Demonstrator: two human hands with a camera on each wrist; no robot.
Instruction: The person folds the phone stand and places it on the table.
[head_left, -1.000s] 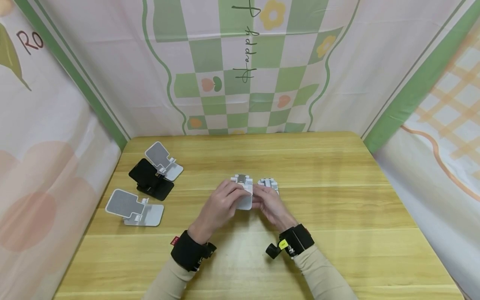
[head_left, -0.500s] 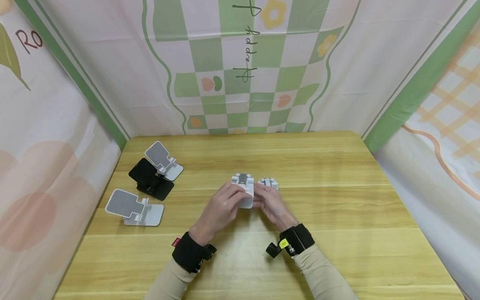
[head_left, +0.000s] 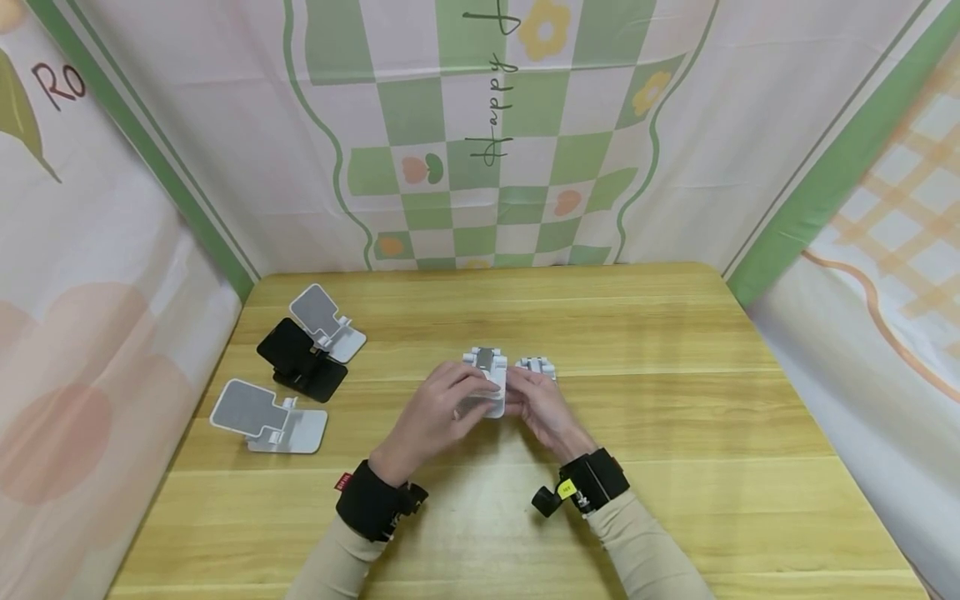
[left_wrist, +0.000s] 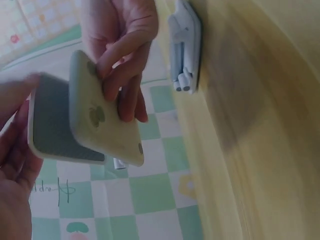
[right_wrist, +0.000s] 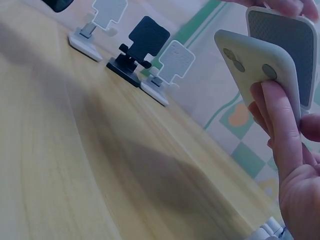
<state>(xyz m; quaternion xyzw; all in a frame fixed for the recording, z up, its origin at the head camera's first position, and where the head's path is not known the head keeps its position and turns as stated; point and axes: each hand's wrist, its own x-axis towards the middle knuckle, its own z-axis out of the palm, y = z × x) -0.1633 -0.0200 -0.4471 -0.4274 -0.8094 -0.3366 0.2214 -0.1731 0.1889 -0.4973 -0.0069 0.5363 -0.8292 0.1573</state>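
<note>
A white folding phone stand (head_left: 495, 402) is held above the table between both hands in the head view. My right hand (head_left: 546, 410) grips its base (left_wrist: 102, 117), with fingers lying along the underside, which has round dark pads. My left hand (head_left: 438, 412) pinches the edge of the stand's grey-padded plate (left_wrist: 55, 120). Both wrist views show the plate swung partly away from the base, with a gap between them. Just beyond my right hand lies another folded white stand (head_left: 537, 365), partly hidden by that hand in the head view.
Unfolded stands stand on the left of the wooden table (head_left: 675, 500): a white one (head_left: 318, 312) at the back, a black one (head_left: 303, 358) in the middle and another white one (head_left: 288, 427) nearer. A patterned cloth (head_left: 495, 208) hangs behind the table.
The stand's plate has tilted up from its base. My left thumb and fingers have spread a little, and that wrist has shifted slightly left. My right hand has stayed nearly still.
</note>
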